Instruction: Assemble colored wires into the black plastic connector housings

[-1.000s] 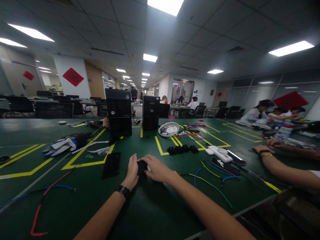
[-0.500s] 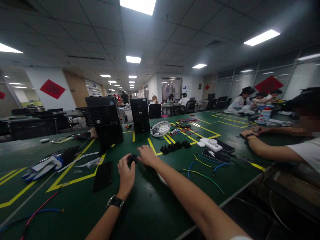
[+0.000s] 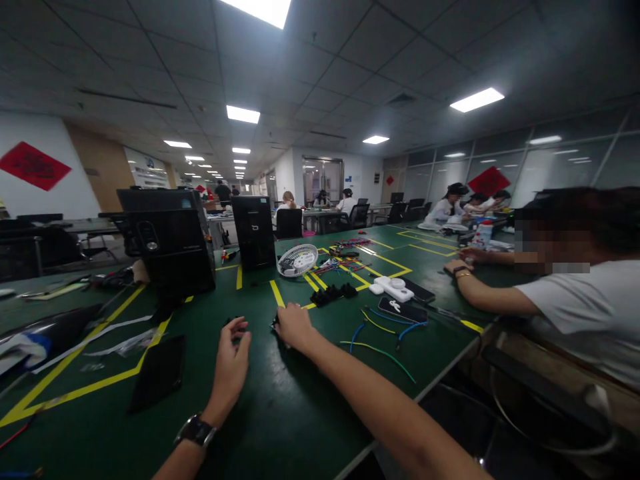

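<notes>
My right hand [image 3: 295,325] is closed, knuckles up, over the green table [image 3: 300,413]. A small dark part [image 3: 274,324] pokes out at its fingertips, mostly hidden by the fingers. My left hand [image 3: 234,353], with a watch on the wrist, is to the left, apart from the right hand. Its fingers are loosely bent and spaced from the thumb, and I see nothing clearly held. Beyond the right hand, several small black parts [image 3: 334,294] stand in a row on the table.
A black phone [image 3: 157,373] lies left of my left hand. Black computer cases [image 3: 170,250] stand behind, near a white fan grille [image 3: 297,260]. Loose wires [image 3: 377,343], another phone [image 3: 403,310] and a white device [image 3: 393,288] lie to the right. A co-worker's arm [image 3: 487,290] rests farther right.
My hands have moved apart from the small black part they were both at. The left hand's fingers have loosened. My view has turned right, so the scene shifts left.
</notes>
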The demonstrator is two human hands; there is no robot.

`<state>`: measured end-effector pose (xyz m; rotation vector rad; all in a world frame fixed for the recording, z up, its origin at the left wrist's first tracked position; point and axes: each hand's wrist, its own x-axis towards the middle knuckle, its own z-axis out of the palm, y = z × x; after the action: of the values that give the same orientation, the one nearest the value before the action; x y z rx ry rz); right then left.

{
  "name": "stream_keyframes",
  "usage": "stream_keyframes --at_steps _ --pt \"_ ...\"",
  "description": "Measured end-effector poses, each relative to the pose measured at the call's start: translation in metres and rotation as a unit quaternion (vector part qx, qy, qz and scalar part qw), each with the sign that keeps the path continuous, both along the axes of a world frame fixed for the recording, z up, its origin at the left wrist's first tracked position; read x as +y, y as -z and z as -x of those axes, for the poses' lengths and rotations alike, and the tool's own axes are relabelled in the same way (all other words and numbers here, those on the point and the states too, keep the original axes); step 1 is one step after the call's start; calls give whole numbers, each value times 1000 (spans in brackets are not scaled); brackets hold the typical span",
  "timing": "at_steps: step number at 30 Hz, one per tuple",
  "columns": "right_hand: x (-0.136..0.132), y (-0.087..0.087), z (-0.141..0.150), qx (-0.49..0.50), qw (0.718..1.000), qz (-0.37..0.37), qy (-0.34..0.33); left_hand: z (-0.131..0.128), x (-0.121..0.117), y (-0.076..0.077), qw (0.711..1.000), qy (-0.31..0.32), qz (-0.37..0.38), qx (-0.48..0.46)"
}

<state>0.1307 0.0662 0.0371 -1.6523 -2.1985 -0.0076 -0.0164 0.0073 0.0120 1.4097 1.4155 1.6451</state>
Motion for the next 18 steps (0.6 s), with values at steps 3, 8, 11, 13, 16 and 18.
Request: stream_keyframes --at_steps 3,8,11,13,16,18 --pt "-6 -2 16 42 998 2 -36 -4 -2 -1 974 43 102 -196" --pt "-46 -18 38 147 965 -56 -210 -4 -4 -5 878 130 165 -430" --pt "-79 -27 10 130 958 -116 -226 -1 -4 -5 875 126 158 -439" --pt "-93 -24 -27 89 968 -121 -199 0 -4 -5 888 128 162 -411" --pt "-98 -7 -87 -11 991 -80 -104 -3 -7 -6 909 128 174 -356" --pt "-94 7 -115 -72 995 -45 -54 -7 -9 -8 915 121 179 -342"
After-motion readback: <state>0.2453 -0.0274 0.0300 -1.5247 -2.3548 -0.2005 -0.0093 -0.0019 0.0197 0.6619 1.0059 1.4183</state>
